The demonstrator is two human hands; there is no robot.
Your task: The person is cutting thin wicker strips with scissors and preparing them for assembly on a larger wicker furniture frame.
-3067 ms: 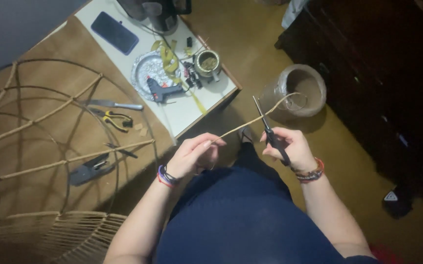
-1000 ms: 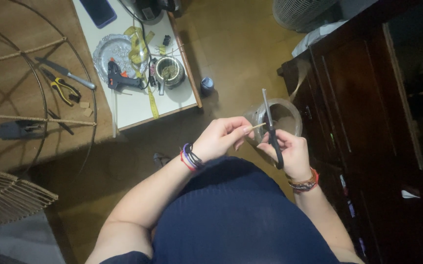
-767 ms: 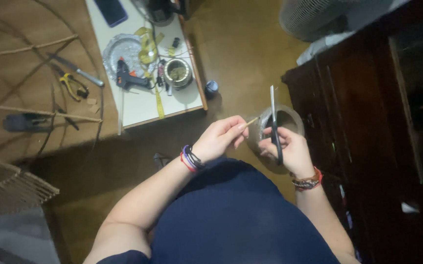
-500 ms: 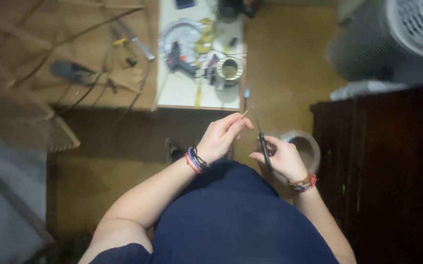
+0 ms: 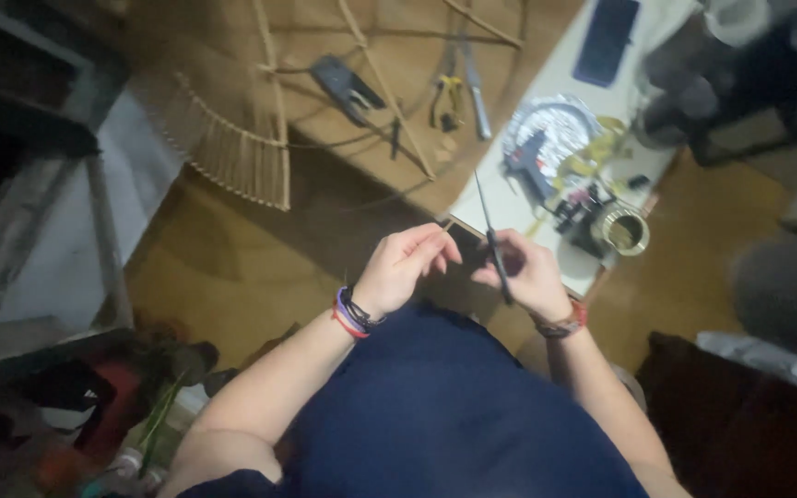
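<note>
Black slim scissors [image 5: 493, 242], blades upright, gripped in right hand [image 5: 525, 273].

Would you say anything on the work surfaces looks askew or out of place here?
Nothing looks damaged or spilled. The right hand holds scissors point-up; tools lie scattered on the white table, among them a glue gun.

A white worktop [image 5: 518, 198] carries a dark phone [image 5: 607, 40], a foil plate [image 5: 560, 124] with a glue gun [image 5: 529, 161] on it, yellow strips [image 5: 601, 152] and a brass-coloured tin [image 5: 624, 231]. Beside it, on a brown board [image 5: 352, 138], lie a rattan frame [image 5: 232, 157], pliers [image 5: 449, 97], a stapler [image 5: 348, 88] and a grey blade [image 5: 475, 88].
</note>
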